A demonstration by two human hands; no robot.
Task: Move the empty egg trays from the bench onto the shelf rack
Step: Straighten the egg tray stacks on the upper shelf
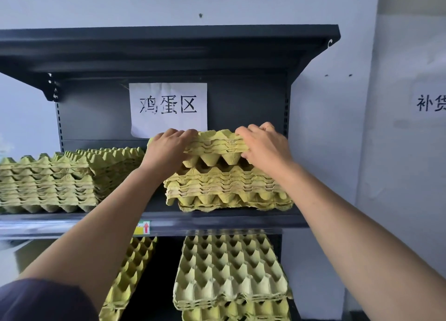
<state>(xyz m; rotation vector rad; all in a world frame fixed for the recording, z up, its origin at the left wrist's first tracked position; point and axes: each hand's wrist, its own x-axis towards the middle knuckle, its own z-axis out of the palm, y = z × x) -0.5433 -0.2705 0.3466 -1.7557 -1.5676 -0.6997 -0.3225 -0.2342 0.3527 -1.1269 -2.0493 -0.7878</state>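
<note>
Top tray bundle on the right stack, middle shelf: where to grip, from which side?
Grip the top tray bundle at its front rim near both corners, from the open front, as the left hand and right hand do. Its rim overhangs the cups, giving fingers a lip; the back panel blocks the rear.

1. It's 2 bare hands, the left hand (166,149) and the right hand (265,147), both uncovered.
2. The forearms are bare too. The left forearm (108,224) is uncovered from the wrist down to the sleeve, and the right forearm (337,212) stays bare right to the edge of the shot.
3. Clothing-wise there's a sleeve (43,301) in the bottom left corner, on the left arm. It's dark navy, plain soft-looking fabric, short cut, with a rounded hem.
4. There's 1 thin ring (267,127) on a finger of the right hand, gold-ish with a reddish tint. It's too small to make out any detail on it.
</note>
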